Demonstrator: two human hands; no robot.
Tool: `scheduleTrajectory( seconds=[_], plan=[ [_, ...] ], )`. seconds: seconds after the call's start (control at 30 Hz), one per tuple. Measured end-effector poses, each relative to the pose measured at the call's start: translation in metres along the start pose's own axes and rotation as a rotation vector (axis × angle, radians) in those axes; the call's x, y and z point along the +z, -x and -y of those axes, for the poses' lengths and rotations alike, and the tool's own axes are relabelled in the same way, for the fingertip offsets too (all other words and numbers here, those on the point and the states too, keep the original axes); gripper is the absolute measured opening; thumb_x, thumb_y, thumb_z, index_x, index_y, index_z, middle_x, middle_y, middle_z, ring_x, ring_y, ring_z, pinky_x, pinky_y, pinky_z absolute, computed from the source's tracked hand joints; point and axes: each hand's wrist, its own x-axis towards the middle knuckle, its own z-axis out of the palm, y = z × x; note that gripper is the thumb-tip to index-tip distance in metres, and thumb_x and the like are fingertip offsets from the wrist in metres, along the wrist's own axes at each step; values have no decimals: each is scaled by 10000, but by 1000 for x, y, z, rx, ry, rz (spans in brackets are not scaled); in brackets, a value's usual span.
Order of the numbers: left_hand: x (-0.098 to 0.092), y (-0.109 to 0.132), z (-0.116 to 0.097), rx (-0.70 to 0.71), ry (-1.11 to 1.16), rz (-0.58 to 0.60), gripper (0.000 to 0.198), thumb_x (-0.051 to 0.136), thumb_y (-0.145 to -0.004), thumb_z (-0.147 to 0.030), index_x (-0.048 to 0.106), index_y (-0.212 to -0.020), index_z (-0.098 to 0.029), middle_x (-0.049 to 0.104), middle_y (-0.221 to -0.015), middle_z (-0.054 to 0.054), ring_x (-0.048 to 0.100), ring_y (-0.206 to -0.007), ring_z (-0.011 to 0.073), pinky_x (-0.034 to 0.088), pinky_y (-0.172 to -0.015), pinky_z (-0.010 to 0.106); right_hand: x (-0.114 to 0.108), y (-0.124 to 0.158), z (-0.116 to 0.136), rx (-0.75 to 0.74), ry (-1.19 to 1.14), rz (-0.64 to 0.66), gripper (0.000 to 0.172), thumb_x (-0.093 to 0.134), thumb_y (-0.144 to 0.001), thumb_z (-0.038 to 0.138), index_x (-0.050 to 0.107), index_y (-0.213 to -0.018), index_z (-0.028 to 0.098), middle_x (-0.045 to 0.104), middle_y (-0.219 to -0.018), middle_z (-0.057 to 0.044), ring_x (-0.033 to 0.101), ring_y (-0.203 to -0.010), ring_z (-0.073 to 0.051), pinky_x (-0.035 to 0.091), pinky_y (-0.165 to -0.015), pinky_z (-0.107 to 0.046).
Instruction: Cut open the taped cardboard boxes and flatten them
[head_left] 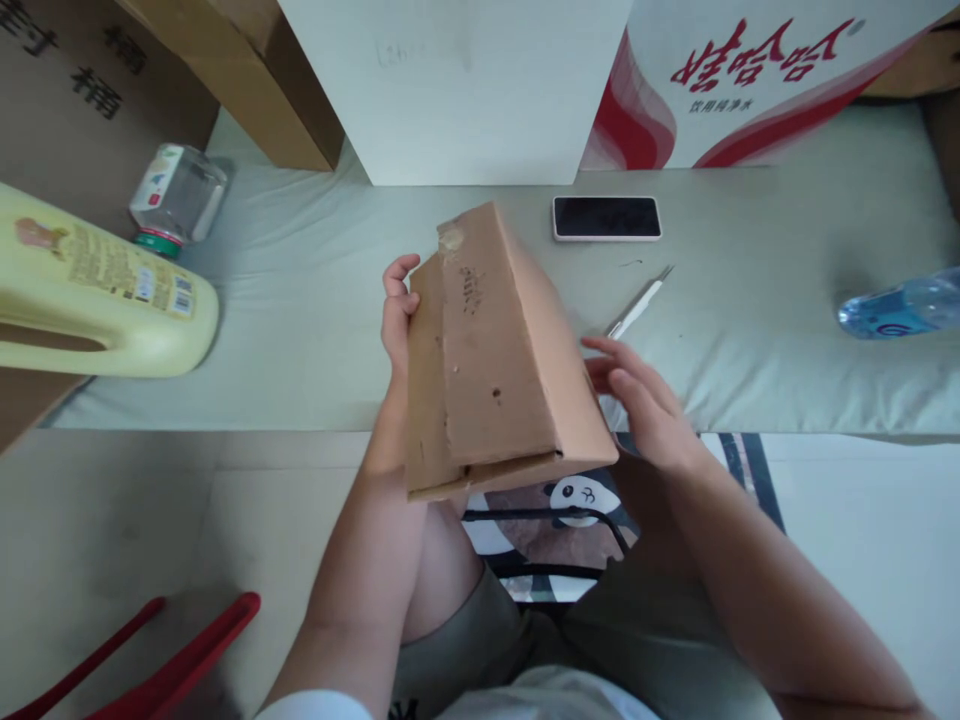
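Observation:
A worn brown cardboard box [495,350] is held tilted above my lap, at the front edge of the cloth-covered surface. Dark printed marks and a small hole show on its upper face, and a flap runs along its left side. My left hand [399,315] grips the box from the left, its fingers curled by the far edge. On the right side, my right hand [649,405] is loosely spread, with fingertips at or very near the cardboard. Just beyond it lies a white pen-like cutter [637,305] with a thin metal tip.
A phone [607,218] lies beyond the box, before a white carton [472,90] and a red-and-white carton [720,110]. To the left are a yellow jug [150,310] and a clear jar [191,195]. A blue-labelled water bottle [900,305] lies far right. Red bars [195,650] show lower left.

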Motion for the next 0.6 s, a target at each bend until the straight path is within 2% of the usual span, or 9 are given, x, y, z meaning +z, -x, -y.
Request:
scheduleTrajectory(
  seconds=[0.07, 0.17, 0.27, 0.37, 0.43, 0.5, 0.53, 0.6],
  plan=[
    [5, 4, -2, 2, -52, 23, 420, 629, -835, -563, 553, -1163, -312, 645, -1006, 32, 697, -959, 239, 574, -793, 359, 8, 7, 2, 82, -131, 152, 666, 491, -989, 611, 476, -1536, 231, 768, -1137, -95, 733, -969, -258, 606, -877, -441],
    [9, 7, -6, 13, -120, 15, 427, 628, -838, -629, 562, -1123, -317, 646, -1064, 40, 688, -1057, 264, 567, -844, 361, 16, 8, -1, 160, -320, 183, 759, 517, -971, 646, 370, -1614, 270, 753, -1261, -93, 749, -1060, -268, 610, -914, -435],
    [9, 6, -13, 28, -116, 8, 367, 649, -853, -559, 594, -1125, -318, 632, -984, 32, 669, -954, 235, 549, -805, 339, 17, 5, -5, 208, -487, 206, 819, 532, -932, 675, 322, -1640, 323, 733, -1355, -86, 763, -1102, -293, 618, -952, -479],
    [9, 3, -22, 24, -166, -8, 207, 703, -850, -413, 650, -994, -275, 630, -936, 26, 615, -842, 189, 525, -740, 300, 14, 4, -2, 231, -497, 221, 904, 569, -885, 669, 262, -1665, 331, 725, -1377, -90, 759, -1124, -317, 622, -953, -513],
    [10, 4, -25, -17, -255, -39, 113, 713, -865, -345, 667, -906, -250, 636, -903, 20, 580, -784, 165, 503, -699, 279, 12, 2, 0, 193, -460, 154, 891, 542, -878, 668, 275, -1654, 322, 663, -1467, -100, 717, -1218, -323, 610, -986, -513],
    [10, 6, -25, -95, -365, -19, 89, 722, -884, -324, 695, -908, -242, 624, -823, 6, 549, -712, 150, 469, -645, 265, 11, -2, -2, 144, -429, 35, 829, 475, -888, 671, 311, -1624, 325, 590, -1535, -106, 670, -1278, -324, 602, -988, -511],
    [9, 7, -22, -138, -414, 7, 101, 732, -884, -329, 710, -920, -237, 622, -793, 1, 546, -689, 146, 453, -623, 260, 11, -5, -4, 123, -416, -37, 793, 465, -885, 659, 341, -1597, 332, 585, -1518, -106, 663, -1264, -322, 601, -970, -508],
    [6, 10, -16, -199, -466, 61, 168, 743, -885, -380, 723, -915, -216, 653, -800, 6, 586, -709, 155, 461, -623, 262, 10, -12, -12, 91, -394, -213, 716, 524, -859, 596, 428, -1519, 335, 634, -1354, -101, 672, -1143, -303, 594, -918, -484]
  ],
)
